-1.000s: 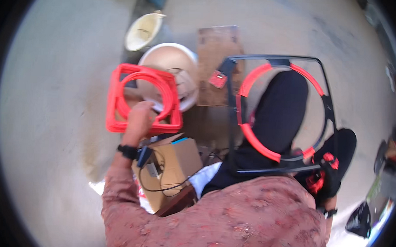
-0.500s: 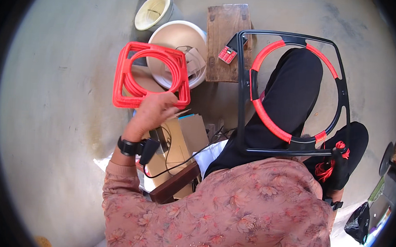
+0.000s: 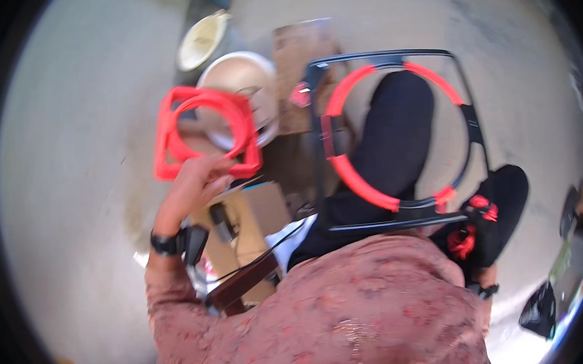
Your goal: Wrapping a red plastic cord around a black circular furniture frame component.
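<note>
Black square frame with inner ring (image 3: 381, 58), one: over the lap, up and left of the right hand (image 3: 483, 234). Red covers several arcs; black stretches remain bare, so the wrapping looks partly done.
Red square frames (image 3: 165, 137), stacked: lower edge behind the left hand (image 3: 202, 183), fingers half-curled, grip uncertain.
Red cord (image 3: 461, 243), looped: at the right hand; blur hides its hold.

Left arm (image 3: 170, 277) stretched forward, left hand (image 3: 202, 180) curled, right forearm (image 3: 486, 276) lowered alongside
</note>
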The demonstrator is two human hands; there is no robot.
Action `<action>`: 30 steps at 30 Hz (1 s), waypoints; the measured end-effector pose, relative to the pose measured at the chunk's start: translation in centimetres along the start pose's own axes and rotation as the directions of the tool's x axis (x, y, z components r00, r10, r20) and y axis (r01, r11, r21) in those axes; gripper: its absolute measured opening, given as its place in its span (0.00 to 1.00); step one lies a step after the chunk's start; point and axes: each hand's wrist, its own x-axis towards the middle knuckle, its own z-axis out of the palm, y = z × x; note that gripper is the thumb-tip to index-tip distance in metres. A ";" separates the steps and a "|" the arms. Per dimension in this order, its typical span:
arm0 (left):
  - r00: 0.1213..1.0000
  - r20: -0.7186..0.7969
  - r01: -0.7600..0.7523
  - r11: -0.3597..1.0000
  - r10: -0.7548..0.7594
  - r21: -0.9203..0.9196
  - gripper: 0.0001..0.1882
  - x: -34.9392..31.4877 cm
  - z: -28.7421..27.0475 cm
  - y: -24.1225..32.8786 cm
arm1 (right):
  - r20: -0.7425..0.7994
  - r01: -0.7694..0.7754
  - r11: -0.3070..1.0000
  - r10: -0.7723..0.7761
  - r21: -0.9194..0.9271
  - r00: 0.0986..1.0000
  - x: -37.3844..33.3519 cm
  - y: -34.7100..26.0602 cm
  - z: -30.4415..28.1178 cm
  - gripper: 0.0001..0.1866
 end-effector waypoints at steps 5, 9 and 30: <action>0.935 -0.144 -0.320 0.946 0.324 0.053 0.06 3.3 3.0 8.7 | 0.240 0.457 0.815 -0.393 -0.357 0.888 0.1 -3.7 1.8 0.16; 0.920 0.290 -0.309 0.943 0.265 0.120 0.02 5.9 4.9 8.9 | 0.184 0.213 0.949 -0.172 -0.233 0.968 1.2 -1.1 0.2 0.10; 0.523 0.808 0.491 0.871 -0.272 -0.025 0.21 -7.4 4.8 -0.4 | 0.423 -0.067 0.995 0.032 0.070 0.906 3.1 -3.3 0.3 0.14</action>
